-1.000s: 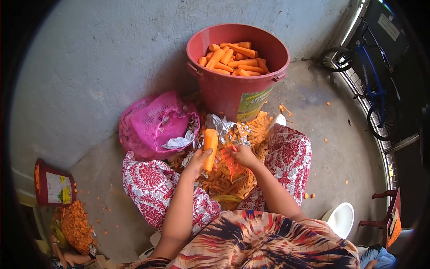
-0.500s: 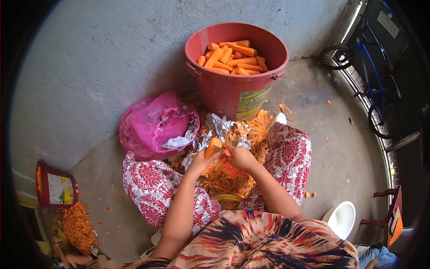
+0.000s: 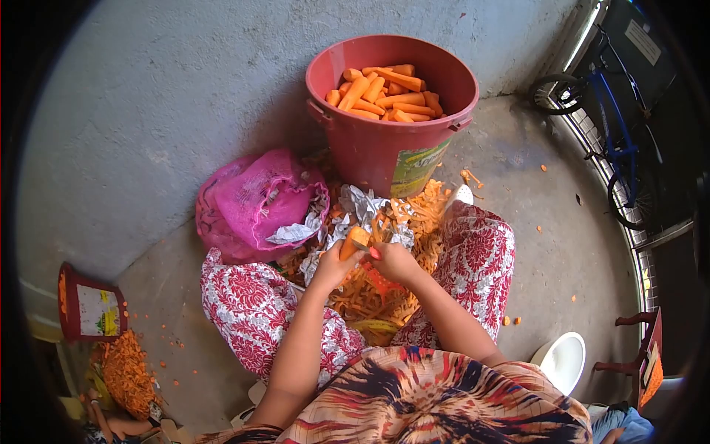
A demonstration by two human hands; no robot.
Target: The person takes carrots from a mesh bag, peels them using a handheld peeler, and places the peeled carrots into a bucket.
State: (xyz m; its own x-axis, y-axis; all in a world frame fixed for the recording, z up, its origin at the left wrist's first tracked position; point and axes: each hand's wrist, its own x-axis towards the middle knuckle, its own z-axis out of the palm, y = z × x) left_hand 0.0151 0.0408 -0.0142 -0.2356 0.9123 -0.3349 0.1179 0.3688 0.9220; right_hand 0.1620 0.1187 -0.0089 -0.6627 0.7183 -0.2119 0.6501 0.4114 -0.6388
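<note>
My left hand is wrapped round a carrot, which points up and away from me. In my right hand is a small knife with a red handle; its blade lies against the carrot's side. Both hands are close together above a heap of orange peelings between my legs. Crumpled newspaper lies in the heap just beyond the hands. A large red bucket, filled with peeled carrots, stands behind it against the wall.
To the left of the heap sits a pink mesh sack. A second red bucket and another peelings pile are at far left, near another person's arm. A white basin lies at right; a blue bicycle stands beyond.
The knife blade has shifted slightly on the carrot, and the carrot is tilted a little differently in my left hand. Everything else looks the same.
</note>
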